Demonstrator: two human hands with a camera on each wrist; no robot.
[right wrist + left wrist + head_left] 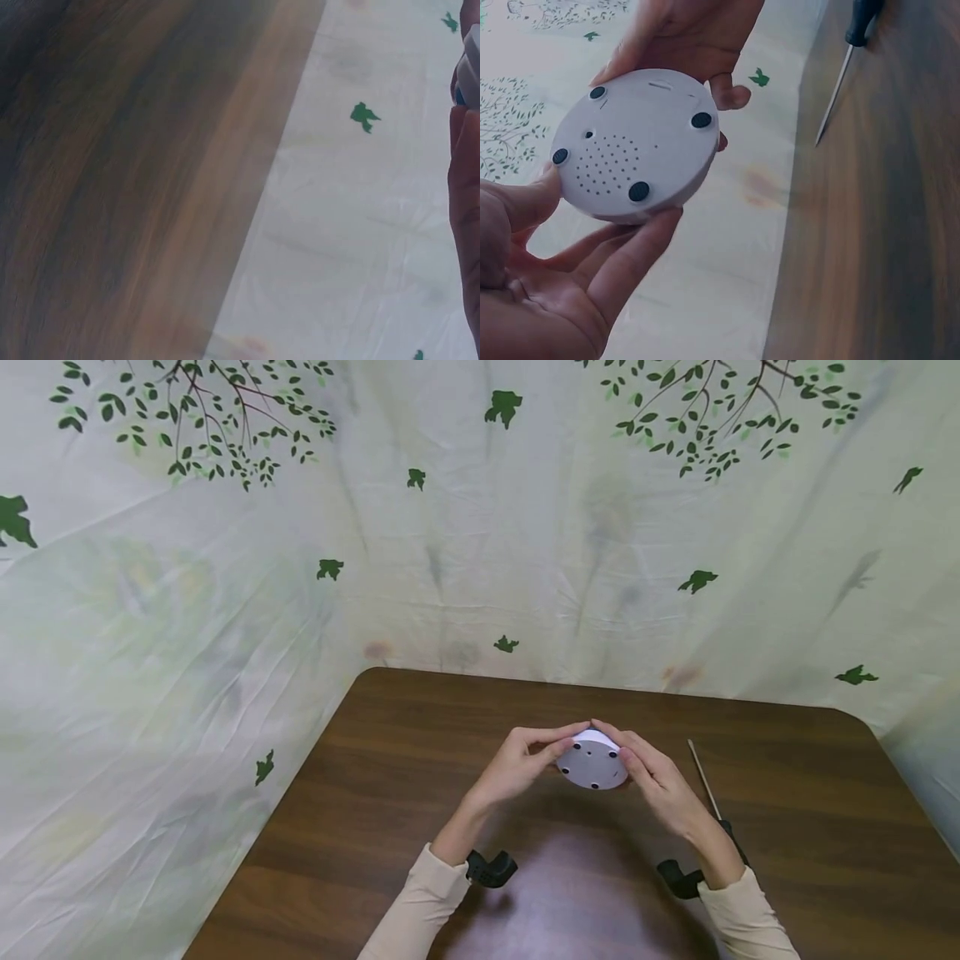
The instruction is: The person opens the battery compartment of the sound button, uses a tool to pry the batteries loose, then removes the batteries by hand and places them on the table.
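Note:
Both hands hold a round white plastic device (592,764) above the table, its flat underside turned toward the head camera. In the left wrist view that underside shows several dark round feet, a patch of small holes like a speaker grille, and a slot near the rim. My left hand (517,764) pinches one side of the rim between thumb and fingers. On the opposite side my right hand (663,781) grips the rim, thumb on the underside. Only a sliver of the device (471,67) shows in the right wrist view, with a bit of blue at its edge.
A screwdriver (705,781) with a dark handle and thin metal shaft lies on the brown wooden table (420,727), partly behind the right forearm. Behind the table hangs a pale cloth (450,543) printed with leaves and birds. Dark camera mounts (491,868) sit at both wrists.

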